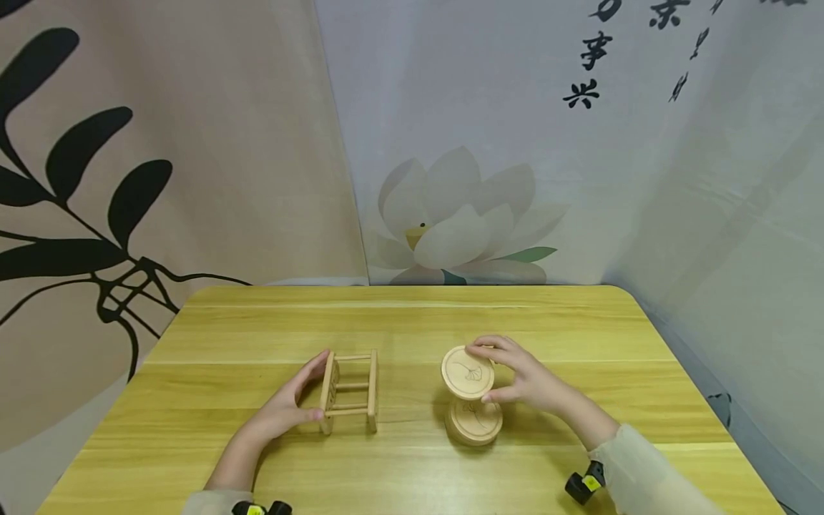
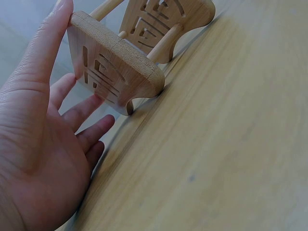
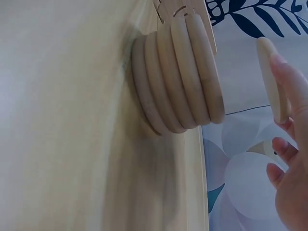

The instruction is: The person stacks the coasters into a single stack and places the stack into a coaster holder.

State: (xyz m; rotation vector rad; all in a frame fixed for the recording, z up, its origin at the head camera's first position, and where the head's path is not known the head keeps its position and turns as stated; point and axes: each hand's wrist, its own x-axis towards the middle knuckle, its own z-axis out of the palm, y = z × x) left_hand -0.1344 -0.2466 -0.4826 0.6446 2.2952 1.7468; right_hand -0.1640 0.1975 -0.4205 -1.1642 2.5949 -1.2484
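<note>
A small wooden coaster rack (image 1: 373, 393), two end panels joined by round rods, stands left of the table's middle. My left hand (image 1: 286, 406) holds its left panel, thumb at the near edge and fingers at the far edge. Cut-out slots mark the panel (image 2: 108, 67) in the left wrist view. To the right, my right hand (image 1: 528, 379) pinches a round wooden coaster (image 1: 466, 373) by its edge, with a line drawing on its face. Below it sits a stack of several coasters (image 1: 475, 427); in the right wrist view, a gap separates the held coaster (image 3: 270, 79) from the stack (image 3: 178, 77).
The wooden table (image 1: 412, 479) spreads under both hands, its far edge close to a hanging cloth (image 1: 463, 107) printed with a lotus, dark leaves and characters. Each wrist wears a small black device (image 1: 584, 483). Bare tabletop lies between the rack and the stack.
</note>
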